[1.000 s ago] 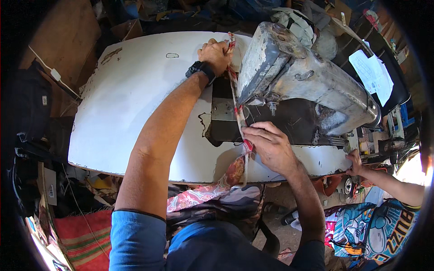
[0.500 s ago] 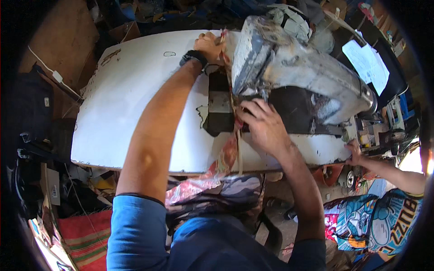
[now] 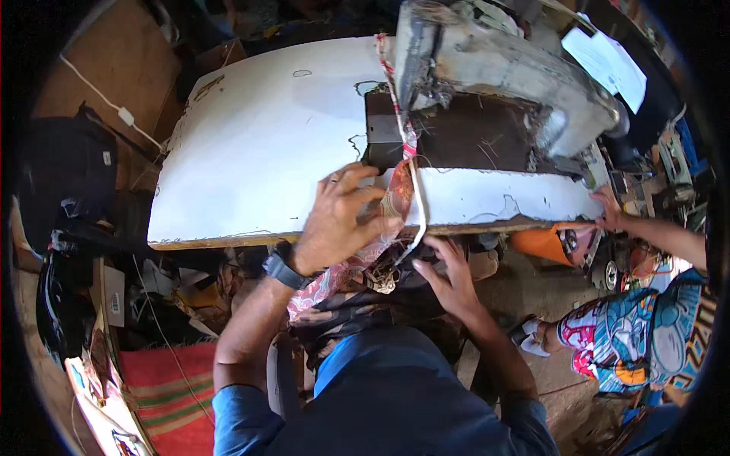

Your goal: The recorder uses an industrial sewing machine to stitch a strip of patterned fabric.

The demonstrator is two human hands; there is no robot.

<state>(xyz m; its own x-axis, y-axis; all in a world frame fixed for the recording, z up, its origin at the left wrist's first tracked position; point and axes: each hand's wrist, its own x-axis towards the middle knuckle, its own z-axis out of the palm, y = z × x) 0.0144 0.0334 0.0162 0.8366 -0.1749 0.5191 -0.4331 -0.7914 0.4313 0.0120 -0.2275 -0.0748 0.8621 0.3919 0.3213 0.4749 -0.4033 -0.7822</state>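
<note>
A red patterned fabric strip (image 3: 397,190) runs from under the sewing machine (image 3: 487,57) over the table's near edge and down to my lap. Beside it a white cord (image 3: 420,205) hangs loose, bending over the edge. My left hand (image 3: 342,216), with a black wristwatch, lies over the strip, fingers bent but apart; the fingertips by the fabric show no clear pinch. Just below the edge, my right hand (image 3: 449,277) is open near the cord's lower end, thumb and fingers spread. Beyond the machine's needle area, a narrow finished-looking part of the strip (image 3: 389,72) trails to the far side.
The white tabletop (image 3: 251,152) has chipped edges and a dark metal bed (image 3: 471,133). At the right corner another person's hand (image 3: 606,209) rests on the table. An orange object (image 3: 541,245) is beneath. Papers (image 3: 604,64) hang at the back right; a dark bag (image 3: 72,167) is left.
Both hands have come back from the machine toward the table's near edge. My left hand left the strip's far end; my right left the needle area. The white cord now hangs over the edge.
</note>
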